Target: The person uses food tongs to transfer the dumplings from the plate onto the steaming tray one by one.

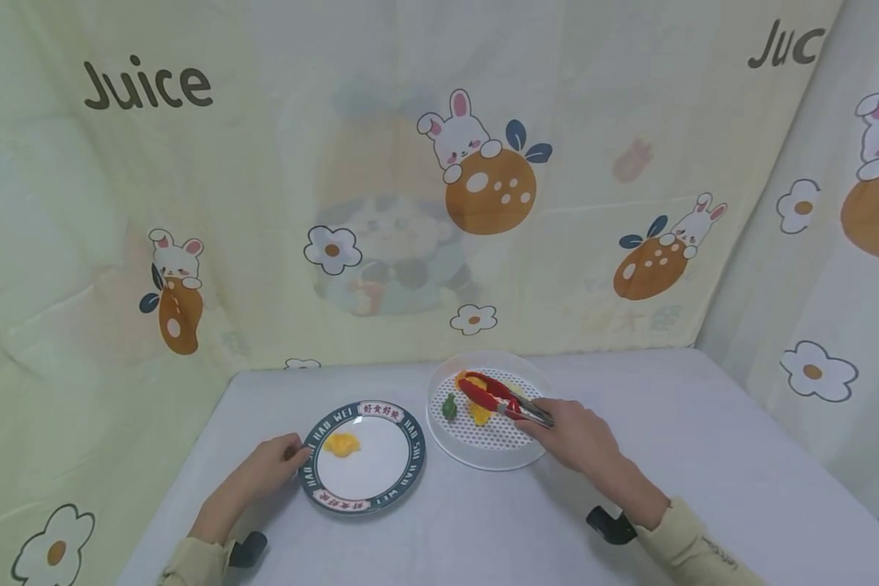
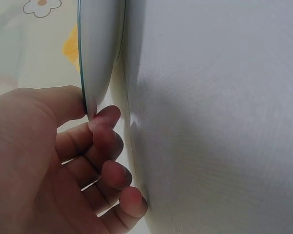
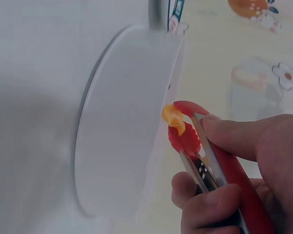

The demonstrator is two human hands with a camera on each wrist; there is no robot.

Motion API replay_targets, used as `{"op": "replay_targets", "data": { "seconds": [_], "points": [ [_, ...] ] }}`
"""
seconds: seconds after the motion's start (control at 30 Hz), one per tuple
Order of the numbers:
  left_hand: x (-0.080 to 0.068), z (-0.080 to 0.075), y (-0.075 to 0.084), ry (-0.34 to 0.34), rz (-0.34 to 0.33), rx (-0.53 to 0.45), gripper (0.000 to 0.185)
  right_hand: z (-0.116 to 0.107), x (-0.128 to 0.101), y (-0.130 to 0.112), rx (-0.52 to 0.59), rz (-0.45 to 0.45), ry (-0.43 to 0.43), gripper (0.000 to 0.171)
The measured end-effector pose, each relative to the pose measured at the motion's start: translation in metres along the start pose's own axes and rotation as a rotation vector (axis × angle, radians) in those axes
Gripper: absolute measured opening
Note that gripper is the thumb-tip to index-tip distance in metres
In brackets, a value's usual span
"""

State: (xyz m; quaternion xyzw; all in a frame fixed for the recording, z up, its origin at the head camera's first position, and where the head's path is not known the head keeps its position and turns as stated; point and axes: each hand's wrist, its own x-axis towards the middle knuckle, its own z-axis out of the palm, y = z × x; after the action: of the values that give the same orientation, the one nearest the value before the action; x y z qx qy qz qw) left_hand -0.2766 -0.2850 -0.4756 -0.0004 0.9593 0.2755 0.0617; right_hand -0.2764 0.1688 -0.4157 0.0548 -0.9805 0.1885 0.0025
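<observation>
The red tongs (image 1: 500, 398) reach into the white perforated tray (image 1: 483, 452), which sits toward the far middle of the bench (image 1: 703, 456), and their tips close on a yellow food piece (image 3: 172, 117). The right hand (image 1: 575, 435) grips the tong handles, fingers curled round them. In the tray I count one small green piece (image 1: 449, 406) and what looks like two or three yellow-orange pieces, partly hidden by the tongs. Just to the left of the tray, nearer the front edge, is one dark-rimmed plate (image 1: 408, 470) carrying one yellow piece (image 1: 342, 443). The left hand (image 1: 269, 465) pinches that plate's left rim, thumb above and fingers below.

As I judge it, the pinch on the yellow piece looks slight, right at the tong tips, so it could slip free if the squeeze eases, and might land on the bench between tray and plate.
</observation>
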Motion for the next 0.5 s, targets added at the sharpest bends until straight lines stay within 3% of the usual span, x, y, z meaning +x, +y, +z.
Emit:
{"op": "replay_targets", "data": {
  "seconds": [0.23,0.5],
  "points": [
    [0.003,0.001,-0.003,-0.005,0.003,-0.001,0.019,-0.004,0.006,0.015,-0.026,0.025,-0.010,0.048],
    [0.003,0.001,-0.004,-0.003,0.000,-0.001,0.019,-0.002,0.011,0.016,-0.070,0.033,-0.023,0.052]
  ]
}}
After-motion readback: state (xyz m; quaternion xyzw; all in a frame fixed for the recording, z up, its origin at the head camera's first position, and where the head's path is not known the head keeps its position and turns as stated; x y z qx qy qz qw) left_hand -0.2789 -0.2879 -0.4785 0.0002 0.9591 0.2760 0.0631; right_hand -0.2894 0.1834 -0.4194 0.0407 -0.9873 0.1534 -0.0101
